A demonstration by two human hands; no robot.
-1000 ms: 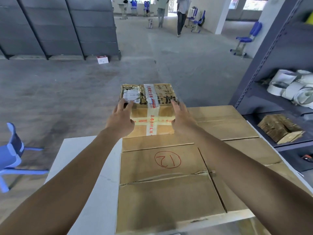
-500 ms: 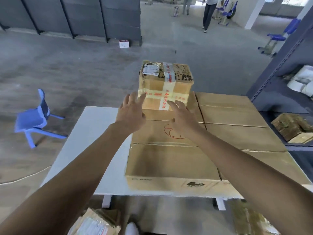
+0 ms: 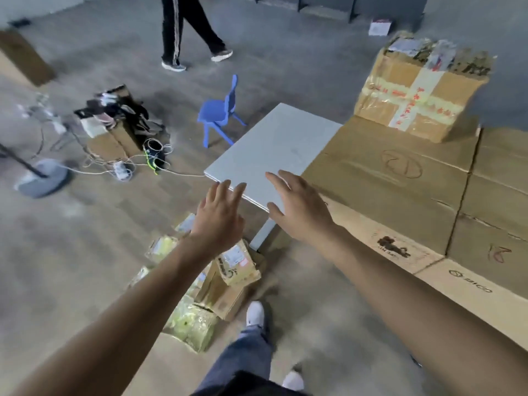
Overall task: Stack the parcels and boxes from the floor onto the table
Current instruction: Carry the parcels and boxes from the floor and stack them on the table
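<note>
Both my hands are empty, with the fingers spread and nothing between them. My left hand [image 3: 218, 217] hovers above the heap of parcels on the floor, and my right hand [image 3: 300, 208] hovers over the near corner of the white table [image 3: 274, 144].

The taped box [image 3: 414, 90] sits at about two o'clock. It rests on the flat brown cartons [image 3: 400, 195] that cover the right part of the table, so I count that one as placed. I judge the step in hand to be fetching the next item.

More parcels lie low at about six o'clock, just beside the table leg [image 3: 264, 234] and my shoe [image 3: 255, 312]. A labelled parcel [image 3: 237, 264] rests on a brown carton, with yellowish bagged parcels [image 3: 191, 324] around it.

The next move calls for bending low and bringing a palm down on either side of the labelled parcel. I would then lift it clear of the table edge and swing it towards two o'clock. The bags look soft and may sag or slip in a loose hold.

The blue chair [image 3: 220, 110] at twelve o'clock and a person walking [image 3: 183, 30] at eleven are well apart from my path.
</note>
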